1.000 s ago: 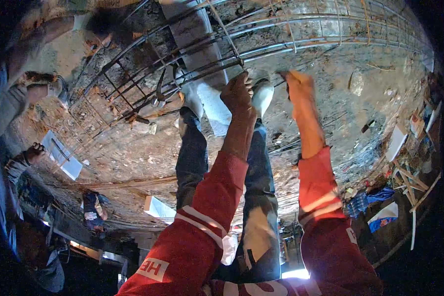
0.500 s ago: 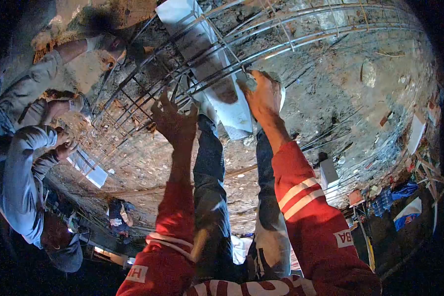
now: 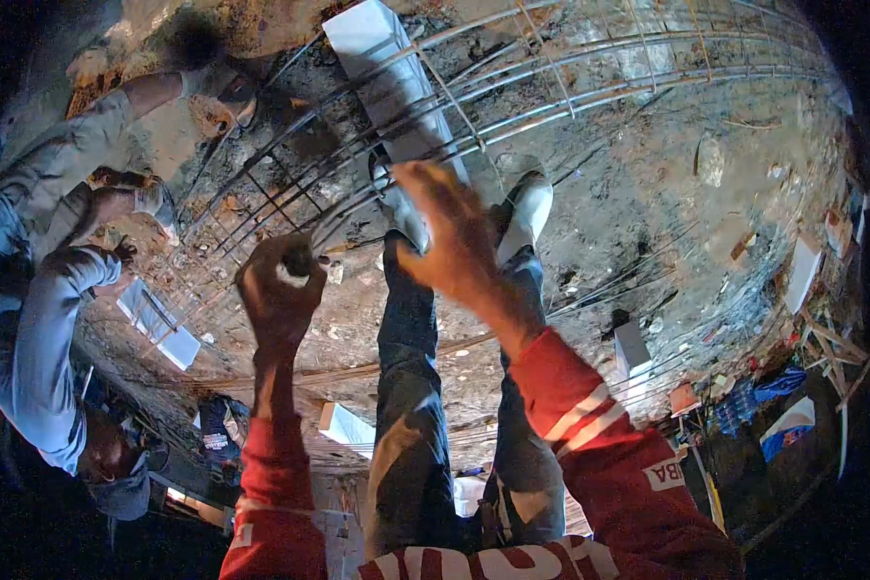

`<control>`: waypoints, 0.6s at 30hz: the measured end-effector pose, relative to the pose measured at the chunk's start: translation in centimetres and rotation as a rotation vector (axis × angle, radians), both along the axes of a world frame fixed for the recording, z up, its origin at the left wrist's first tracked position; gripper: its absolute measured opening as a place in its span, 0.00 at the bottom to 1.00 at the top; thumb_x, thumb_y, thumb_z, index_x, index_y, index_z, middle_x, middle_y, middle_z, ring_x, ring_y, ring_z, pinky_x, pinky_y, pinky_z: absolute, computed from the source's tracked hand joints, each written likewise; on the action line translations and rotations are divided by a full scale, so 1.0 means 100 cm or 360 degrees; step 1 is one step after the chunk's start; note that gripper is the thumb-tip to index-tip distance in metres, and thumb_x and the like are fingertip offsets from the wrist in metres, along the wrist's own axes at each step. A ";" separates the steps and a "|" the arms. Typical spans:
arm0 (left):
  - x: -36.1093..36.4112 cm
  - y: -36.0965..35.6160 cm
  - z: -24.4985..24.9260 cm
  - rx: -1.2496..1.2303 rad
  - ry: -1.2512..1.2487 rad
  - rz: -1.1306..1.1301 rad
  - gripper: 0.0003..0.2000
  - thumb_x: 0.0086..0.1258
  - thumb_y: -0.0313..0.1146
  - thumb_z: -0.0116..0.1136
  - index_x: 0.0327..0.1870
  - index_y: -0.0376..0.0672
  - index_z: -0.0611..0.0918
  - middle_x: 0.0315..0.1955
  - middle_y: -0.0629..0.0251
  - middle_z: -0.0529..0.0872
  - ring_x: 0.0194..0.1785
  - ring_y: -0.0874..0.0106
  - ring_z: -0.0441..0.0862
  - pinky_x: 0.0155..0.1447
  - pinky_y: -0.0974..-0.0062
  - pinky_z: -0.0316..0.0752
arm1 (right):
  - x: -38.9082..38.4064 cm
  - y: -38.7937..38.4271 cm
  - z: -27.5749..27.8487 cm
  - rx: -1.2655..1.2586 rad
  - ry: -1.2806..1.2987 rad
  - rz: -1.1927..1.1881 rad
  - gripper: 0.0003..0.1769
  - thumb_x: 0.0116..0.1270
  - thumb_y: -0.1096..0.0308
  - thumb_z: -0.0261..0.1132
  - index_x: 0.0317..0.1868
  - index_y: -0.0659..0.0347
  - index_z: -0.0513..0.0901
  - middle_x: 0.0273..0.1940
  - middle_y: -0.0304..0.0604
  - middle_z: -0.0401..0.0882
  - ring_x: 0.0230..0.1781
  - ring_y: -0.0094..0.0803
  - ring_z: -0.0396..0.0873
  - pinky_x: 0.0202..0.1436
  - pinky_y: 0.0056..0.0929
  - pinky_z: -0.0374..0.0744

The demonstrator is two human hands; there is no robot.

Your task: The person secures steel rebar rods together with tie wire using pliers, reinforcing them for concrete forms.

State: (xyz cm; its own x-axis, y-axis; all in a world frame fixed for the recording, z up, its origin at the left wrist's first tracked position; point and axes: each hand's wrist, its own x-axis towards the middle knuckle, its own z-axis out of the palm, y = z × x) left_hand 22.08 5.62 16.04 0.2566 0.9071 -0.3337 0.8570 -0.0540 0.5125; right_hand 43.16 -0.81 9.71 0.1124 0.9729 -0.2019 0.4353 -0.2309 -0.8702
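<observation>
Left hand [image 3: 280, 290], centre-left of frame: fingers curled tight into a fist, wrapped round a small dark object [image 3: 298, 261] with a white bit showing under it. Probably a tool handle, but it's too small and dim to call. The fist sits just below the lower edge of the rebar cage [image 3: 590, 97], not touching any bar as far as I can see.

Right hand [image 3: 454, 242], centre of frame: motion-blurred. Its fingers [image 3: 420, 179] are extended and loosely spread, pointing to the upper left, with nothing in them. The fingertips overlap the lower cage bars; can't tell if they make contact.

The cage runs across the top of frame over a white block [image 3: 382, 53]. The person's white boots [image 3: 530, 208] stand on dirt right beside the right hand. A co-worker in a grey-blue sleeve [image 3: 29, 329] is at the left edge.
</observation>
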 end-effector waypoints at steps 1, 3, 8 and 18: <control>0.012 0.009 0.031 -0.0104 0.0043 -0.0043 0.12 0.47 0.20 0.63 0.36 0.38 0.84 0.26 0.65 0.83 0.29 0.77 0.78 0.38 0.79 0.74 | -0.017 0.001 0.002 0.0134 0.0119 0.0189 0.42 0.48 0.62 0.73 0.67 0.52 0.68 0.61 0.48 0.68 0.63 0.48 0.65 0.67 0.50 0.61; 0.030 0.022 0.077 -0.0303 0.0054 -0.0052 0.12 0.44 0.19 0.62 0.33 0.37 0.84 0.25 0.66 0.82 0.29 0.78 0.77 0.37 0.79 0.73 | -0.046 0.005 0.027 0.0247 0.0307 0.0368 0.49 0.44 0.60 0.76 0.69 0.52 0.65 0.63 0.51 0.66 0.65 0.49 0.64 0.69 0.48 0.60; 0.062 0.038 0.103 -0.0679 -0.0416 0.0178 0.12 0.46 0.21 0.63 0.35 0.35 0.82 0.27 0.65 0.83 0.33 0.77 0.81 0.42 0.79 0.77 | -0.080 -0.028 0.030 -0.0054 0.0609 -0.0120 0.42 0.46 0.63 0.75 0.63 0.56 0.67 0.54 0.53 0.74 0.55 0.52 0.73 0.58 0.44 0.72; 0.146 0.036 -0.174 -0.0913 -0.0645 0.0051 0.26 0.68 0.52 0.54 0.48 0.31 0.77 0.32 0.55 0.84 0.36 0.67 0.80 0.45 0.65 0.73 | 0.109 -0.108 -0.068 -0.0669 -0.0898 0.0167 0.28 0.57 0.79 0.57 0.60 0.67 0.64 0.51 0.63 0.71 0.52 0.62 0.72 0.52 0.53 0.73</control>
State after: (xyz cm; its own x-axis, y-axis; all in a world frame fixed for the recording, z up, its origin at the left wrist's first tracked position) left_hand 36.72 9.17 -1.33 0.4378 0.6257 -0.6457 0.5893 0.3427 0.7316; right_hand 54.05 -11.57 2.92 0.2207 0.8368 -0.5011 0.8316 -0.4299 -0.3516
